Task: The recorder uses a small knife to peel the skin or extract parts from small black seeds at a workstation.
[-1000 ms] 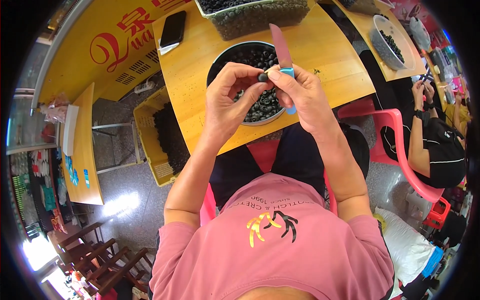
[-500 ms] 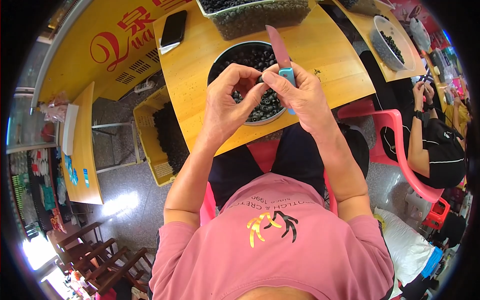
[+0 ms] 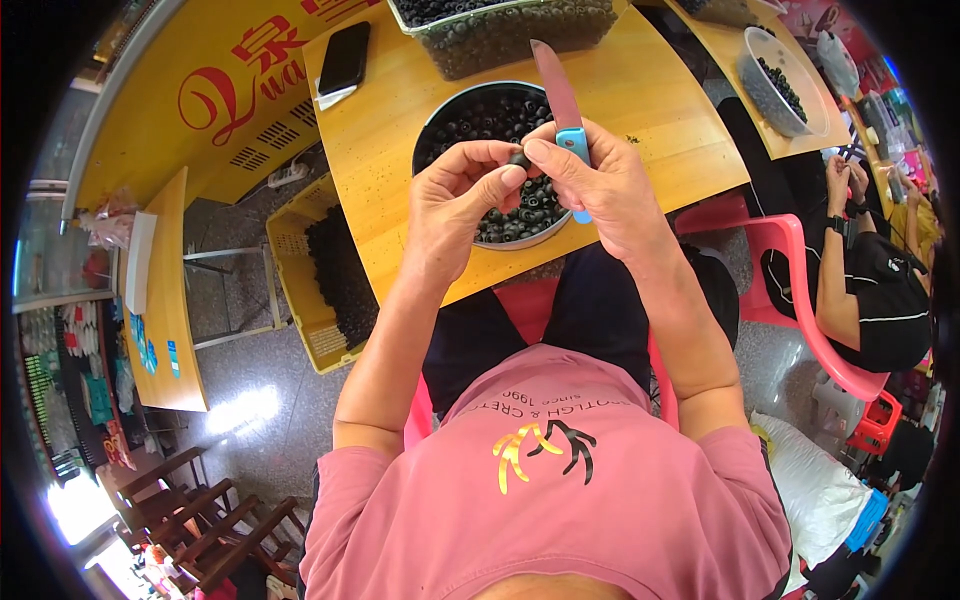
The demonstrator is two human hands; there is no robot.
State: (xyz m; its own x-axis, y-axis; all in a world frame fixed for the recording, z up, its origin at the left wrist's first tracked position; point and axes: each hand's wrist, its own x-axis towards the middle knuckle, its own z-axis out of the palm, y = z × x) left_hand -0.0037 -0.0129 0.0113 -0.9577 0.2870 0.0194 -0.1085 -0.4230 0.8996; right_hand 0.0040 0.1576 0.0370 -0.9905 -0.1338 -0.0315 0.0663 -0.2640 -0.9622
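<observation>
My left hand [image 3: 455, 205] pinches a small, dark, round olive-like piece [image 3: 519, 160] between thumb and fingers. A knife [image 3: 560, 95] with a reddish-looking blade and a light blue handle is gripped in my right hand [image 3: 608, 190], its blade pointing up and away from me. The right thumb and forefinger tip meet at the same dark piece. Just below both hands stands a round bowl [image 3: 432, 115] of many similar dark pieces, some with ringed or holed ends. My hands partly cover the bowl. The exact kind of the pieces cannot be made out.
A clear rectangular tub [image 3: 520, 40] full of dark pieces stands behind the bowl on the wooden table [image 3: 670, 110]. A phone [image 3: 345, 58] lies far left. A yellow crate [image 3: 285, 245] of dark pieces sits at left. A co-worker [image 3: 870, 290] sits right, near another tub [image 3: 765, 85].
My left fingers have shifted, with the thumb now lying nearer the dark piece, which shows more clearly. The knife stays in my right hand, nearly in place.
</observation>
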